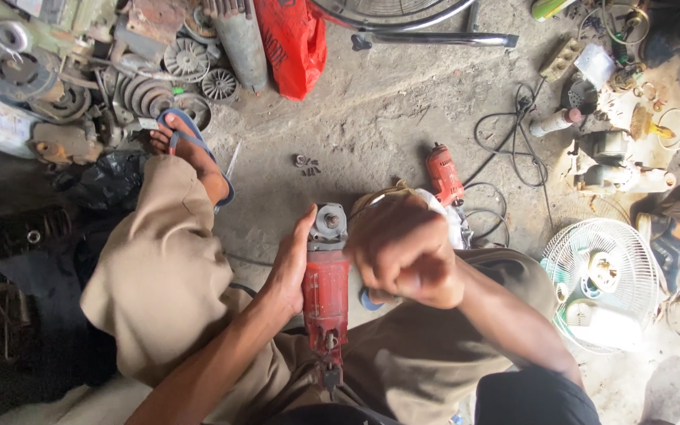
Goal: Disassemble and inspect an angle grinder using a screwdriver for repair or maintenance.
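Hands on red angle grinder (326, 291)
My left hand (289, 271) grips its body; my right hand (403, 252) is a closed fist beside its head, contents unclear.

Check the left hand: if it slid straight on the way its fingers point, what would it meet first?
Probably nothing on the tool: the left hand lies along the red angle grinder, fingers toward its grey head. Beyond is bare concrete floor, then small dark parts; depth unclear.

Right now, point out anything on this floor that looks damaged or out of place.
A white fan guard lies flat on the concrete floor off its fan, and a second red power tool lies loose among tangled black cables. The red angle grinder in the left hand has no disc fitted.
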